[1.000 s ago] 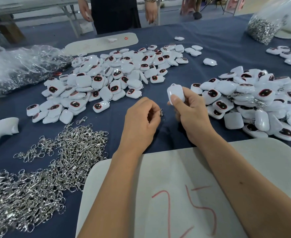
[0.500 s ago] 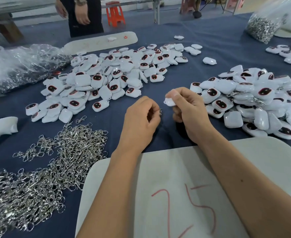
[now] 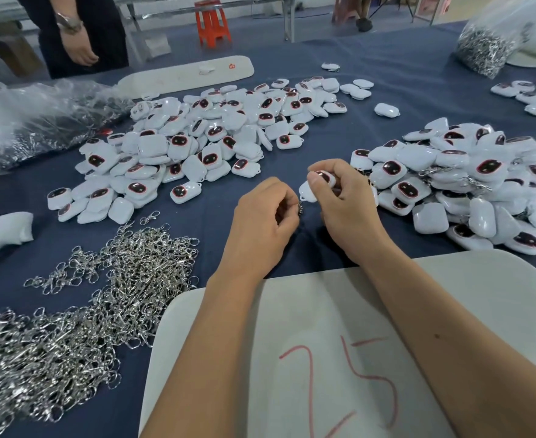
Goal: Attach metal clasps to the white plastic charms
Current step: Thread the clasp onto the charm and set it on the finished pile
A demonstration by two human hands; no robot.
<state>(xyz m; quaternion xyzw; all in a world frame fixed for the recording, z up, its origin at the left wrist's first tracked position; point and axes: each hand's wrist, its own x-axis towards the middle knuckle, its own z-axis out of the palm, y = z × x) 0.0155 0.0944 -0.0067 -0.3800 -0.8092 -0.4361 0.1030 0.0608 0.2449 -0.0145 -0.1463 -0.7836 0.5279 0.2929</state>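
Head view showed, nearest the wearer, a white board [image 3: 339, 343] with "25" scrawled on it in red, both forearms lying across it. To its left a heap of loose metal clasps [image 3: 70, 311] spread over the blue tablecloth [image 3: 292, 153]. Just past the board's far edge the two hands met above the cloth. The left hand [image 3: 262, 222] was curled, its fingertips pinching a small metal clasp [image 3: 300, 206] that poked out toward the other hand. The right hand [image 3: 345, 207] gripped a white plastic charm [image 3: 315, 184] between thumb and curled fingers, dark red-rimmed face partly visible; the charm's lower end sat just beside the clasp, though whether the two were joined could not be told. Right of the hands lay a pile of charms [image 3: 465, 184], some with chains among them. Further back and left lay a larger pile of charms [image 3: 213, 137]. A crumpled clear plastic bag [image 3: 32, 121] lay at far left, another bag of metal parts [image 3: 484, 49] at far right. Beyond a long white board [image 3: 190, 74], a person in dark clothing [image 3: 80, 33] stood at the table's far edge, near an orange stool [image 3: 213, 23].
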